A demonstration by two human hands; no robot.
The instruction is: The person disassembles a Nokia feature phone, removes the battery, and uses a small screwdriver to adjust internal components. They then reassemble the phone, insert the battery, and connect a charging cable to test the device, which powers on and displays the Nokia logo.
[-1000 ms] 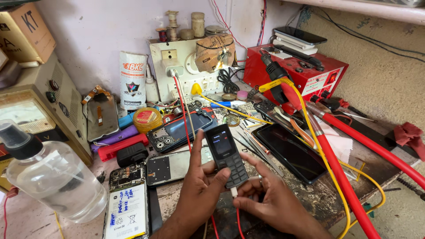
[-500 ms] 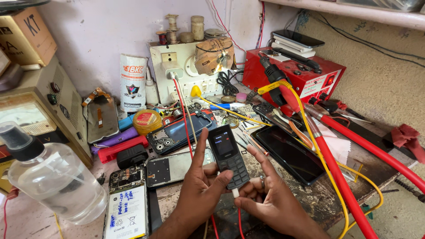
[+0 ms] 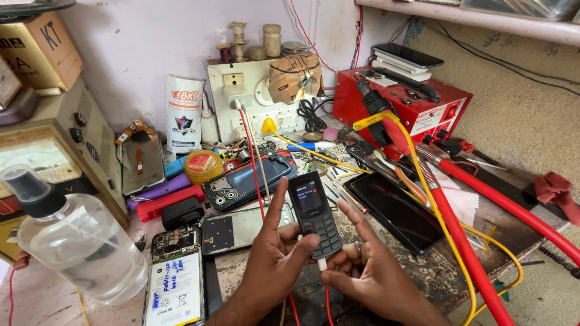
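Head view, keypad phone [image 3: 314,212] upright, screen end up, left hand [image 3: 275,265] and right hand [image 3: 368,278] apparently both grasping it

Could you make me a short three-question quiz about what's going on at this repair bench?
1. True or false: the keypad phone held in both hands has its screen lit.
2. Which lies just right of the hands? A) a dark flat phone B) a clear bottle C) a yellow tin
3. What enters the phone's bottom end, between the left hand and right hand?

Key: 1 true. 2 A. 3 a white plug with red wires.
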